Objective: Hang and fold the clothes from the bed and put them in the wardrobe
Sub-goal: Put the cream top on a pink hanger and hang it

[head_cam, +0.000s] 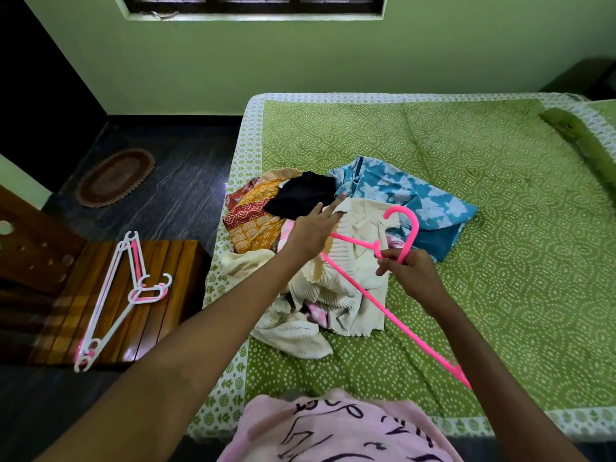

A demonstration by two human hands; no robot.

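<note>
A pile of clothes lies on the near left part of the bed (483,195): a cream knitted top (353,278), a black garment (303,195), an orange and red patterned cloth (253,215) and a blue flowered cloth (410,198). My right hand (406,271) grips a pink hanger (400,235) just below its hook, above the cream top. The hanger's long arm slants down towards me. My left hand (313,228) reaches over the pile with fingers stretched out, its fingertips at the edge of the black garment and the cream top.
A wooden bench (156,295) stands left of the bed with several white and pink hangers (116,295) on it. A brown oval mat (115,176) lies on the dark floor. A green bolster (580,141) lies at the bed's far right.
</note>
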